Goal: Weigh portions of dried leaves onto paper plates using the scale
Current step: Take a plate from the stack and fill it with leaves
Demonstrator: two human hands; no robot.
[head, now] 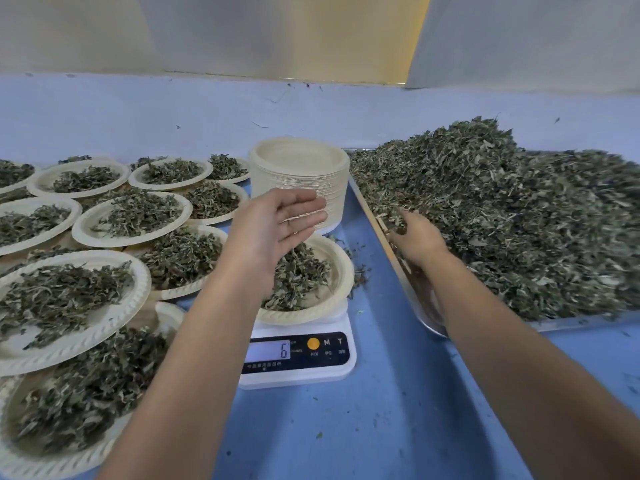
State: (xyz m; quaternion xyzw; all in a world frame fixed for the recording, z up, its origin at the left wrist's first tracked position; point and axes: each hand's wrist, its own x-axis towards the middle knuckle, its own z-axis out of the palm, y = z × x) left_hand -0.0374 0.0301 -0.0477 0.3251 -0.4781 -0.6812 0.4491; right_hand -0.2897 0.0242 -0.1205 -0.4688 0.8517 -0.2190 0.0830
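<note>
A white digital scale (298, 355) stands on the blue table and its display reads 6. On it sits a paper plate (341, 282) with dried leaves in it. My left hand (277, 226) hovers above that plate, palm up and fingers straight, holding nothing. My right hand (414, 237) reaches into the near left edge of a big heap of dried leaves (512, 216) on a metal tray (429, 323). Its fingers are buried in the leaves, so I cannot see how they lie.
A tall stack of empty paper plates (299, 174) stands behind the scale. Several filled plates (128, 220) overlap across the left side of the table. Bare blue tabletop (346, 427) lies in front of the scale. A pale wall closes the back.
</note>
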